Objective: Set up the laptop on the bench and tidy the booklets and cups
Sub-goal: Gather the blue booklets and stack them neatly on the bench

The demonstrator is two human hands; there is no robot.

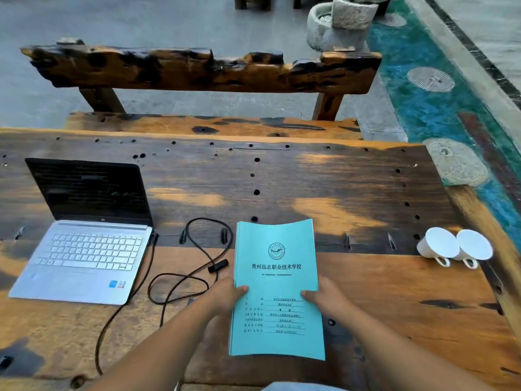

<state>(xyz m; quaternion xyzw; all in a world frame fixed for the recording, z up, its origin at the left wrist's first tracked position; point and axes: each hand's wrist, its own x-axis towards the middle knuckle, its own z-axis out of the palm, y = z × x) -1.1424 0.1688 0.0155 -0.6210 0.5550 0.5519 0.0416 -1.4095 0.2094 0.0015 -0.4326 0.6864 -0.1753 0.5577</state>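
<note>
- The left hand (225,294) and right hand (324,299) each gripped a side edge of the stack of teal booklets (276,289), thumbs on the cover, holding it over the near middle of the wooden table (338,187).
- The open laptop (84,238) sat at the left, screen dark, a black cable (197,266) looping beside it.
- Two white cups (456,246) lay tipped on their sides, touching, near the right edge.

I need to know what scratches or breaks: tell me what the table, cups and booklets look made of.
Table: solid wood, glossy, grain and knot holes showing. Cups: probably white glazed ceramic, smooth with loop handles. Booklets: matte teal paper covers, far edge curling.
</note>
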